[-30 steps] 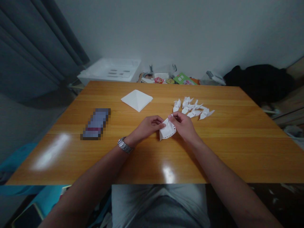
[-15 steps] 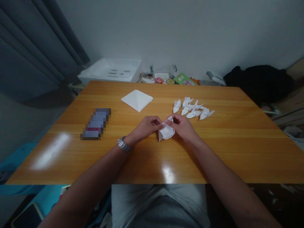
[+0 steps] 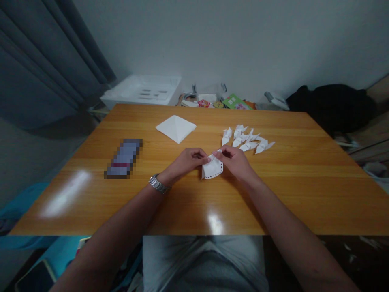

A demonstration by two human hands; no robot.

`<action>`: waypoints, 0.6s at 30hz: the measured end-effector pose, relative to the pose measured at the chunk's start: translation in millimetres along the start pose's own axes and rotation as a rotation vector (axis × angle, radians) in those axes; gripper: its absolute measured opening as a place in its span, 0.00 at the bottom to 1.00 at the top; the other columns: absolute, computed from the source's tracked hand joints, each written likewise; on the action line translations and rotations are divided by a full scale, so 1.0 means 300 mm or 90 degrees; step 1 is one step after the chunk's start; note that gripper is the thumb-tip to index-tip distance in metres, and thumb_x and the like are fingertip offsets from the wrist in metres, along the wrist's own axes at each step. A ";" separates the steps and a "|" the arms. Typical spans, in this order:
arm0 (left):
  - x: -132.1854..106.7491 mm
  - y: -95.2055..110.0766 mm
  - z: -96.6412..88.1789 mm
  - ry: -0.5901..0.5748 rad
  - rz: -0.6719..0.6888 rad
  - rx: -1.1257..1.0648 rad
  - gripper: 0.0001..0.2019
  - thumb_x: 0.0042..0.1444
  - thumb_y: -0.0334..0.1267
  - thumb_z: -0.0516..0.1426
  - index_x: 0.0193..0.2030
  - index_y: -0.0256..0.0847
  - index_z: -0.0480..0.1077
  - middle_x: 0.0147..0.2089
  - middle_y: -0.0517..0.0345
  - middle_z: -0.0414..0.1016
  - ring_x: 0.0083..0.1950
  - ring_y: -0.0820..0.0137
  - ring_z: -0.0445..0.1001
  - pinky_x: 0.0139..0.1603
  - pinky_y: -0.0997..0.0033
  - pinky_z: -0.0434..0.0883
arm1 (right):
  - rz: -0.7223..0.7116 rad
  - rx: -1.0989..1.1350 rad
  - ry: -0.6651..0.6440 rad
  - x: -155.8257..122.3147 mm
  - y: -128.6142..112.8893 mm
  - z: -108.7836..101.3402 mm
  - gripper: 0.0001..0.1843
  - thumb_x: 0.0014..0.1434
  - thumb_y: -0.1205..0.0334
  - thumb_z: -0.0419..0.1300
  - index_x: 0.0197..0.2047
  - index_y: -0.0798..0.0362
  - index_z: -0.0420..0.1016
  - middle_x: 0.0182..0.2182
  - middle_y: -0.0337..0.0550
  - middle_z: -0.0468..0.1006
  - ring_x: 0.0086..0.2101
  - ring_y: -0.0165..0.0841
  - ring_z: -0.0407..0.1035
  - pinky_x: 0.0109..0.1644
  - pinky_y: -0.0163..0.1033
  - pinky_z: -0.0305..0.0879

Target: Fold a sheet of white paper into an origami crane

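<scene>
Both hands pinch a small folded sheet of white paper [image 3: 213,169] just above the wooden table [image 3: 291,194]. Dark perforation-like marks run along its lower and right edges. My left hand [image 3: 191,161], with a metal watch on the wrist, grips the paper's upper left part between thumb and fingers. At the upper right corner, my right hand [image 3: 233,159] is closed on the same paper. Beyond my right hand lies a cluster of several folded white paper cranes [image 3: 244,138]. A stack of white paper [image 3: 176,129] lies farther back, turned like a diamond.
To the left lies a phone [image 3: 124,158], its screen blurred out. Behind the table's far edge stand a white foam box [image 3: 146,89] and a green booklet [image 3: 235,101] among small items. A black cloth heap [image 3: 331,101] is at the back right.
The paper has been spread flatter between my hands, so its front face shows wider. My fingers have shifted slightly; the other things on the table stay put.
</scene>
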State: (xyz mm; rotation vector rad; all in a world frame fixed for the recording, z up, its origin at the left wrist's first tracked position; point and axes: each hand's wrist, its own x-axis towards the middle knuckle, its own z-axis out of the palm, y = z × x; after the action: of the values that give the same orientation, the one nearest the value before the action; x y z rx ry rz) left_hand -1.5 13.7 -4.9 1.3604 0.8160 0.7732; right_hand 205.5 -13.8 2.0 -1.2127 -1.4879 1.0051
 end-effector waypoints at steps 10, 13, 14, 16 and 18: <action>0.005 -0.003 -0.014 0.001 0.001 0.026 0.15 0.53 0.46 0.68 0.31 0.36 0.75 0.30 0.56 0.76 0.30 0.75 0.71 0.33 0.73 0.69 | 0.016 0.031 0.028 0.006 0.013 -0.005 0.16 0.59 0.46 0.67 0.34 0.50 0.77 0.28 0.39 0.75 0.29 0.33 0.66 0.34 0.39 0.61; 0.004 0.006 -0.023 -0.008 0.018 0.079 0.15 0.53 0.46 0.68 0.32 0.36 0.75 0.30 0.56 0.76 0.31 0.74 0.71 0.33 0.73 0.68 | 0.003 -0.001 0.004 0.004 0.003 -0.008 0.14 0.58 0.47 0.68 0.38 0.50 0.79 0.33 0.41 0.79 0.32 0.34 0.69 0.37 0.40 0.64; 0.003 0.008 -0.025 -0.016 0.022 0.090 0.15 0.54 0.47 0.68 0.32 0.36 0.75 0.30 0.56 0.77 0.31 0.74 0.72 0.34 0.73 0.68 | 0.000 -0.021 -0.011 0.002 0.000 -0.009 0.14 0.58 0.48 0.68 0.39 0.50 0.79 0.35 0.42 0.81 0.33 0.34 0.70 0.37 0.40 0.64; 0.000 0.011 -0.027 -0.040 0.031 0.108 0.15 0.55 0.47 0.67 0.33 0.36 0.75 0.32 0.56 0.77 0.33 0.74 0.72 0.35 0.73 0.68 | -0.005 -0.076 -0.051 -0.003 -0.006 -0.013 0.14 0.59 0.49 0.67 0.40 0.50 0.80 0.37 0.43 0.82 0.33 0.35 0.71 0.37 0.40 0.64; -0.003 0.011 -0.027 -0.063 0.039 0.120 0.15 0.57 0.47 0.65 0.34 0.36 0.74 0.32 0.57 0.76 0.34 0.74 0.72 0.36 0.73 0.68 | -0.013 -0.123 -0.086 -0.008 -0.008 -0.016 0.13 0.60 0.50 0.66 0.39 0.51 0.81 0.35 0.43 0.82 0.32 0.35 0.72 0.37 0.40 0.64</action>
State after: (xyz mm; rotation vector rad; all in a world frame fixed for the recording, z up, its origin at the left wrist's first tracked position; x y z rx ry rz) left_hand -8.9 17.4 -1.9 1.5851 0.7867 0.6835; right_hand 209.8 -16.3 5.0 -1.2824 -1.7318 0.9640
